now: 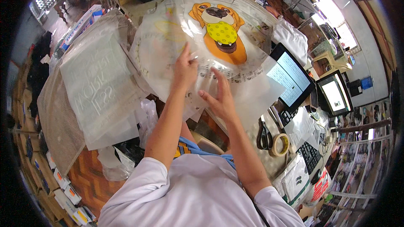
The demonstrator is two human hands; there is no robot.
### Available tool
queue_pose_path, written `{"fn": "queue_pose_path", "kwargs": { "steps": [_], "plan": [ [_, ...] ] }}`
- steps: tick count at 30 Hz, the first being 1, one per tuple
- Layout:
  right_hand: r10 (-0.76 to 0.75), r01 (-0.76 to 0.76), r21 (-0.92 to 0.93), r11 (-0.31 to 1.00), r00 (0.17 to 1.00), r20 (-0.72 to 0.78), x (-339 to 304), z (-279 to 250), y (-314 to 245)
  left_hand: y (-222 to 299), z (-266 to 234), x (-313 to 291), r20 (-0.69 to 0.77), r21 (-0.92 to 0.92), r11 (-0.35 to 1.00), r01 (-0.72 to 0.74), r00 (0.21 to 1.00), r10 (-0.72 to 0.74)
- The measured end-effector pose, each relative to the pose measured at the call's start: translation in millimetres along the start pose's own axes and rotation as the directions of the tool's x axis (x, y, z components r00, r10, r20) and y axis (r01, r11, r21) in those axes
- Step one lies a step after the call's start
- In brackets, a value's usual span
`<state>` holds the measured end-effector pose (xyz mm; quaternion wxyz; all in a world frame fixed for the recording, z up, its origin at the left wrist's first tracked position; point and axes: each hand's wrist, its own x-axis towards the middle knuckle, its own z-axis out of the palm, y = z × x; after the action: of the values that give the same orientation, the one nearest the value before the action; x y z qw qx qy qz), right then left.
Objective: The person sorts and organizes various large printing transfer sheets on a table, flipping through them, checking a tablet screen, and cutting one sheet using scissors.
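A clear plastic transfer film [198,33] printed with a dog's face and a yellow ball lies on the table in front of me, over other translucent sheets [149,54]. My left hand [184,70] is at the film's near left edge, its index finger stretched forward. Just right of it, my right hand [219,101] hovers by the near edge with thumb and fingers spread. Neither hand visibly grips the film; whether the fingertips touch it I cannot tell.
To the left, sheets with pale lettering [99,80] lie on a mesh-covered surface [54,113]. On the right are black scissors [264,136], a tape roll [279,145], a tablet-like screen [292,77], a monitor [336,94] and a keyboard [308,156]. White cloth [290,40] sits behind.
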<state>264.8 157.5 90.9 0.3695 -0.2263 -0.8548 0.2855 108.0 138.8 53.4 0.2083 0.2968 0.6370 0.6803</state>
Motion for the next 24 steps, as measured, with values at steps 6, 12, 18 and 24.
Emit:
{"fn": "queue_pose_path", "kwargs": {
  "steps": [6,12,18,24],
  "plan": [
    [0.277,-0.273,0.16,0.949,0.961,-0.007,8.9,-11.0,35.3,35.3,26.5,3.2,0.387,-0.46,0.874,0.16,0.921,0.036],
    [0.372,-0.313,-0.369,0.875,0.923,0.099,9.9,-11.6,67.1,-28.0,-45.3,-6.5,-0.35,0.848,0.51,0.146,0.876,0.332],
    [0.443,-0.28,-0.511,0.812,0.867,0.229,3.2,0.6,38.2,-55.4,-65.3,-2.0,-0.339,0.697,0.708,0.111,0.921,0.19],
    [0.292,-0.25,-0.209,0.945,0.935,0.203,5.6,-3.8,36.4,37.2,22.0,2.7,-0.089,0.364,0.876,-0.315,0.925,0.37]
  ]
}}
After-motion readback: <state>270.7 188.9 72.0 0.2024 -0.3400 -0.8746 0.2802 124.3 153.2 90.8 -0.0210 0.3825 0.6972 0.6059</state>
